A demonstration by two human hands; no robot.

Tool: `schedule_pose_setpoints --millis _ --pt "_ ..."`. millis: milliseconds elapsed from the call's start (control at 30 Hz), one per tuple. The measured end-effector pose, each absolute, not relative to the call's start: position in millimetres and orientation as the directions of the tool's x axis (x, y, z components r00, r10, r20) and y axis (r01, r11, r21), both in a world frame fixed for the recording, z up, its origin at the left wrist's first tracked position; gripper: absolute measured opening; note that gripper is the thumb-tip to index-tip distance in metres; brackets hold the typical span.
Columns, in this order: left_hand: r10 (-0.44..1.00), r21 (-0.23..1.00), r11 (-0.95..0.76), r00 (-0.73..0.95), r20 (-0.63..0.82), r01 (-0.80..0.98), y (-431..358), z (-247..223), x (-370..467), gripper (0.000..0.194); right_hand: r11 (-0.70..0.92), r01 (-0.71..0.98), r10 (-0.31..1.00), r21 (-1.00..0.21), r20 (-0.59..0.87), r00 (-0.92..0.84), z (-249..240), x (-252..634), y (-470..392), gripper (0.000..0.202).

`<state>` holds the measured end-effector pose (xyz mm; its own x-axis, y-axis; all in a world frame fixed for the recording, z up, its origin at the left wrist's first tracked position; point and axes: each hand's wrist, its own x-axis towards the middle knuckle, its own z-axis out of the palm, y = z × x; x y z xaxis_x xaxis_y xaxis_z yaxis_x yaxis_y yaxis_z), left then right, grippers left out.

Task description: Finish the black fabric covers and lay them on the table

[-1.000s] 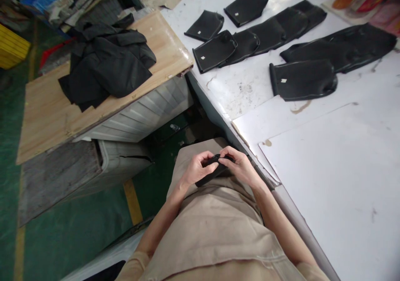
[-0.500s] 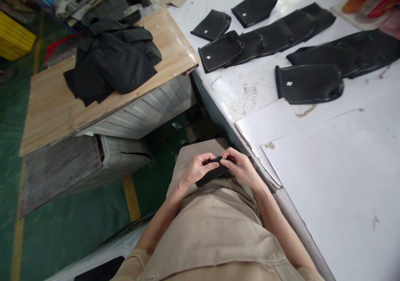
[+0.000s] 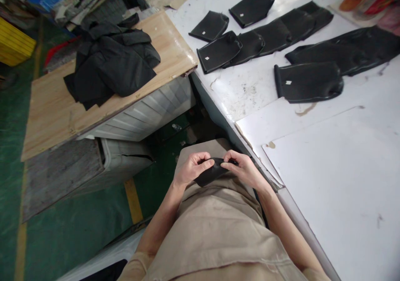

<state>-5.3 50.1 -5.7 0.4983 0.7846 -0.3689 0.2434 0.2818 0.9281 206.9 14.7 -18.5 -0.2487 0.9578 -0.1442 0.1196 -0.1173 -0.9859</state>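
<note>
A small black piece (image 3: 213, 173) with a rolled upper edge lies over my lap, on the beige apron (image 3: 215, 218). My left hand (image 3: 194, 167) pinches its edge between thumb and bent fingers. The same edge is pinched further right by my right hand (image 3: 240, 167). A short stretch of the edge shows between the two thumbs. Similar black pieces (image 3: 309, 82), some with small white tags, lie flat and overlapping on the white table (image 3: 337, 181) at the upper right.
Black cloth (image 3: 115, 60) is heaped on a wooden board (image 3: 46, 118) at the left, above pale bins (image 3: 125, 147). A yellow crate (image 3: 14, 43) stands at the far left. Transparent containers with orange and red (image 3: 371, 1) sit at the top right. The white table's edge runs beside my right arm.
My hands have moved apart along the black piece's edge, the left one leftward and the right one slightly rightward. More of the edge shows between them.
</note>
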Motion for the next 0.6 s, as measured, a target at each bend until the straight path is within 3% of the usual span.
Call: schedule_pose_setpoints --millis 267,433,600 --pt "0.8 0.919 0.165 0.496 -0.337 0.359 53.3 5.1 -8.9 0.034 -0.109 0.122 0.968 -0.987 -0.133 -0.214 -23.3 198.7 13.8 0.024" --pt "0.856 0.932 0.206 0.407 -0.319 0.297 52.0 5.5 -16.6 0.037 -0.072 0.22 0.979 -0.973 -0.111 -0.171 -25.8 202.3 19.2 0.033" --pt "0.891 0.934 0.306 0.288 -0.35 0.187 51.6 1.9 -28.8 0.036 -0.055 0.226 0.977 -0.973 -0.1 -0.19 -28.9 219.8 20.7 0.029"
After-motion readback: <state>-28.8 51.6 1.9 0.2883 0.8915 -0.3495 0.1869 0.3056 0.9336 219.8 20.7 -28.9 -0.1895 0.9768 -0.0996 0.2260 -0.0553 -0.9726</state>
